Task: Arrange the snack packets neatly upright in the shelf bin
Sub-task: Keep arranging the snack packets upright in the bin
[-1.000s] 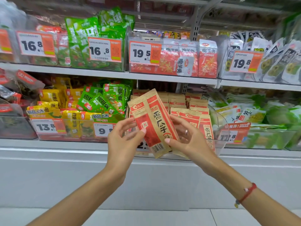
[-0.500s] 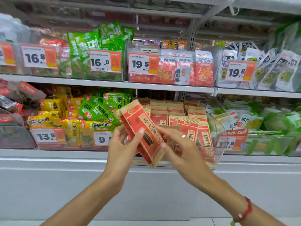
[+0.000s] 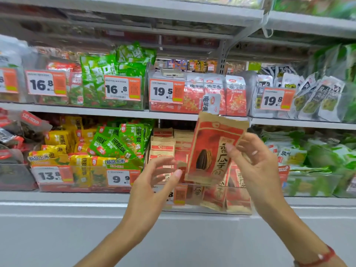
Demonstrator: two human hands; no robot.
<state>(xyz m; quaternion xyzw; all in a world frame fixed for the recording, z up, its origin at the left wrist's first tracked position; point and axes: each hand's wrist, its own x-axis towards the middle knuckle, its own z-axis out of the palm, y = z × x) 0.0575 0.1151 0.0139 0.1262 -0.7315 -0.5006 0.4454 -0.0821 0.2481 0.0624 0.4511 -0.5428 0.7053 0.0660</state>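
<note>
A shopper's right hand (image 3: pixel 256 162) holds a brown-and-red seed packet (image 3: pixel 211 149) upright in front of a shop shelf, thumb on the printed face and fingers curled behind the packet's right edge. The packet, showing a dark seed and large characters, hangs in the air just above the front wall of a clear shelf bin (image 3: pixel 210 208) on the lower shelf (image 3: pixel 77 197). The left hand (image 3: pixel 154 182) is beside the packet's lower left corner with fingers spread and relaxed, its grip empty; the blur makes it hard to say whether a fingertip touches the packet. Inside the bin, more packets of the same kind (image 3: pixel 163 145) stand in rows at the back, while a few at the front right (image 3: pixel 233 191) lean against the clear wall. To the left, bins of green and yellow packets (image 3: pixel 115 145) carry price tags reading 13.8 (image 3: pixel 49 175) and 9.9 (image 3: pixel 120 178). The upper shelf holds green, red and white packets behind tags marked 16.8, 19.5 (image 3: pixel 163 91) and 19.8. A red cord bracelet (image 3: pixel 321 257) circles the right wrist.
</note>
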